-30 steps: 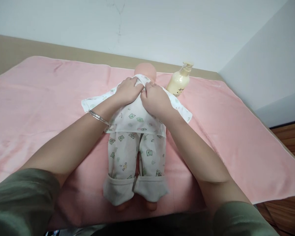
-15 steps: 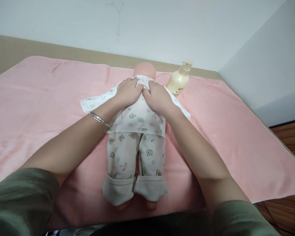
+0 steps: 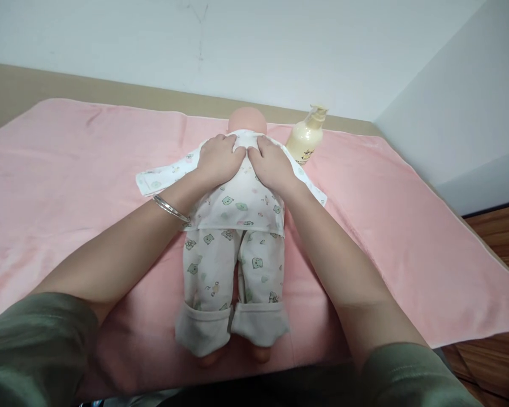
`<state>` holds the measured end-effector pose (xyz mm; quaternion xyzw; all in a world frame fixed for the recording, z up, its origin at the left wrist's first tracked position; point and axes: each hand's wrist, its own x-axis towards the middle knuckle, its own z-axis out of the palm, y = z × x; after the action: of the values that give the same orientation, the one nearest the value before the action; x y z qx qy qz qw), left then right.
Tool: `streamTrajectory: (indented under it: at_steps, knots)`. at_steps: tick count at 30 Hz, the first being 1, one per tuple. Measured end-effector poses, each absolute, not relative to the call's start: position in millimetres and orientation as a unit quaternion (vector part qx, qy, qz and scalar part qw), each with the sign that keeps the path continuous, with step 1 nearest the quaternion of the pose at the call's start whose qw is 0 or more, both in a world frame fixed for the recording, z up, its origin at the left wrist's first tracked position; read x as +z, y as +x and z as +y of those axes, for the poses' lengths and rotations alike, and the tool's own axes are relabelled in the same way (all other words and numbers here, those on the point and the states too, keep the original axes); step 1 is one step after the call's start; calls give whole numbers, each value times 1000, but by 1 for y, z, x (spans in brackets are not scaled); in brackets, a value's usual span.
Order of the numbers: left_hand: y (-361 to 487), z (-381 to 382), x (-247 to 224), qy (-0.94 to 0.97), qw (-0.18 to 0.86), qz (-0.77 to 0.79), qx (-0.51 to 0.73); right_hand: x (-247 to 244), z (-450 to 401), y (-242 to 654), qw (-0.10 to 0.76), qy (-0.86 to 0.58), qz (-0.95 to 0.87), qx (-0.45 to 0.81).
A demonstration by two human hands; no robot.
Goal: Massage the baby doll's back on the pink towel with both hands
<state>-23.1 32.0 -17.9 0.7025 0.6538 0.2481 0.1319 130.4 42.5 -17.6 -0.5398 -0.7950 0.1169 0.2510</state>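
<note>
Poking out from pale turned-up cuffs (image 3: 203, 330), the feet (image 3: 261, 354) of a peach-coloured doll (image 3: 246, 120) lie nearest, on a soft pink fabric blanket (image 3: 407, 237). Next come white trousers (image 3: 214, 265) printed with green bears, then a matching white shirt (image 3: 241, 206). The left hand (image 3: 221, 161) and the right hand (image 3: 272, 164) lie flat on the shirt's upper part, thumbs spread inward, nearly meeting. Beyond them, the doll's round head shows, a cream-yellow pump bottle (image 3: 306, 138) near it on the right; a pale wall (image 3: 280, 62) rises behind.
</note>
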Motion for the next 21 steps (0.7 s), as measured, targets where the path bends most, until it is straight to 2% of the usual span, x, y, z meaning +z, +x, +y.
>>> streamTrajectory:
  at_steps: [21]
  knots:
    - [-28, 35, -16, 693, 177, 638, 285, -21, 42, 128, 263, -537, -794, 108]
